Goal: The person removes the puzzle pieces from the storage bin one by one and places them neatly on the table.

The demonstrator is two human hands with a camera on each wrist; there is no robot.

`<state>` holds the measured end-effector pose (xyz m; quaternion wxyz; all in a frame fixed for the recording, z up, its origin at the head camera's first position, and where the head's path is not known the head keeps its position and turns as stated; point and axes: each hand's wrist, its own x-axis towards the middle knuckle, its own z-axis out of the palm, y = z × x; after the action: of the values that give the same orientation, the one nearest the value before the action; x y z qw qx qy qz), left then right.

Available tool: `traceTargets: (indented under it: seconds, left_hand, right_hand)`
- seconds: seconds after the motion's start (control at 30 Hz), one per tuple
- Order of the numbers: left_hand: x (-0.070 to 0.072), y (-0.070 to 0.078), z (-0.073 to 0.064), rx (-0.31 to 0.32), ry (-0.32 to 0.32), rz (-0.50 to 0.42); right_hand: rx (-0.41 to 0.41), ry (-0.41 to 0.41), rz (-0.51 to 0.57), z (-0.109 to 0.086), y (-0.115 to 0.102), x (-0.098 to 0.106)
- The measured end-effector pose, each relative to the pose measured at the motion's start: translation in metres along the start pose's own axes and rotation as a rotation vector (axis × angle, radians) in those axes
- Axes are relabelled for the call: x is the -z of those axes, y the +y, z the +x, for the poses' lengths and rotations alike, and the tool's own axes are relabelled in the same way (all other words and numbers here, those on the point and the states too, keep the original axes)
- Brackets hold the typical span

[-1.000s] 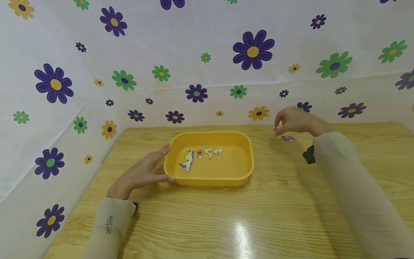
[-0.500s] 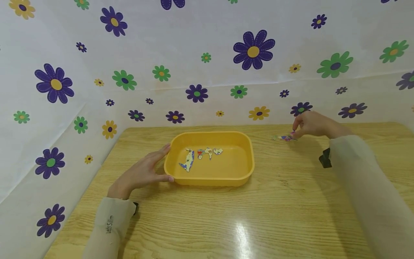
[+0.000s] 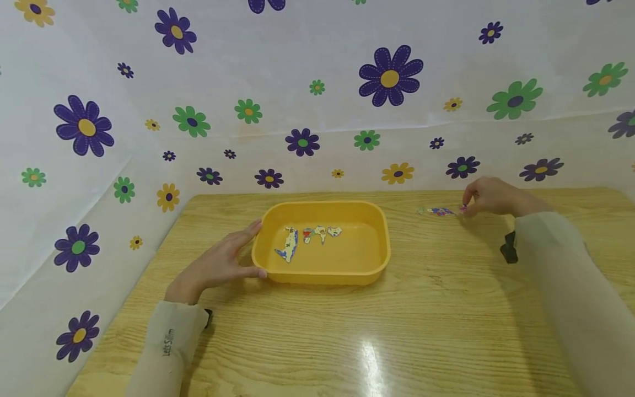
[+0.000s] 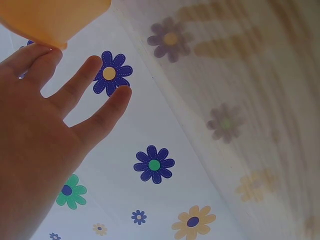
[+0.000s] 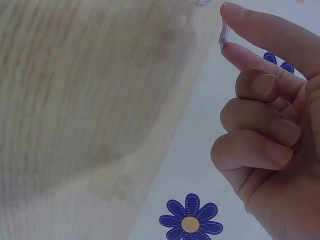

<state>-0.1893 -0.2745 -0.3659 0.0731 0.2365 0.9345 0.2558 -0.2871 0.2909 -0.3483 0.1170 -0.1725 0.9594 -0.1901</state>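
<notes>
My right hand [image 3: 491, 197] pinches a small pink-and-purple puzzle piece [image 3: 463, 209] between thumb and index finger, low over the back right of the table. In the right wrist view the puzzle piece [image 5: 224, 35] appears edge-on; the other fingers [image 5: 255, 122] are curled. Just left of it lies a row of colourful puzzle pieces [image 3: 440, 212], the held one at its right end. My left hand [image 3: 215, 267] rests against the left end of a yellow tray [image 3: 322, 279], fingers spread, thumb by the front corner. Several irregular cream-and-blue pieces [image 3: 288, 245] lie inside the tray.
The wood-grain table [image 3: 317, 336] meets a flower-patterned white cloth [image 3: 317, 110] at the back and left. A black wrist device [image 3: 509, 248] sits under the right sleeve. Light glares off the table's front middle.
The right hand has moved right along the row with the small puzzle piece and come down close to the table at the row's right end. The left hand and tray have stayed put.
</notes>
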Motion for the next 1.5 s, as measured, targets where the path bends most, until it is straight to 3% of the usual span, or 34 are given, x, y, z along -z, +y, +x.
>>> traceTargets:
  seconds: [0.6, 0.93, 1.23, 1.5]
  left_hand:
    - [0.001, 0.001, 0.002, -0.002, -0.002, -0.004]
    - [0.001, 0.000, 0.002, 0.002, -0.001, -0.001]
    - [0.002, 0.003, 0.001, 0.014, -0.004, 0.006]
    - [0.001, 0.003, 0.000, 0.014, -0.003, -0.001]
  right_hand:
    - [-0.025, -0.009, -0.004, -0.001, 0.007, -0.005]
    - [-0.030, -0.013, -0.012, -0.003, 0.000, -0.001]
    - [0.007, 0.017, -0.034, 0.004, -0.008, 0.004]
    - [0.086, 0.072, -0.022, 0.011, -0.034, 0.012]
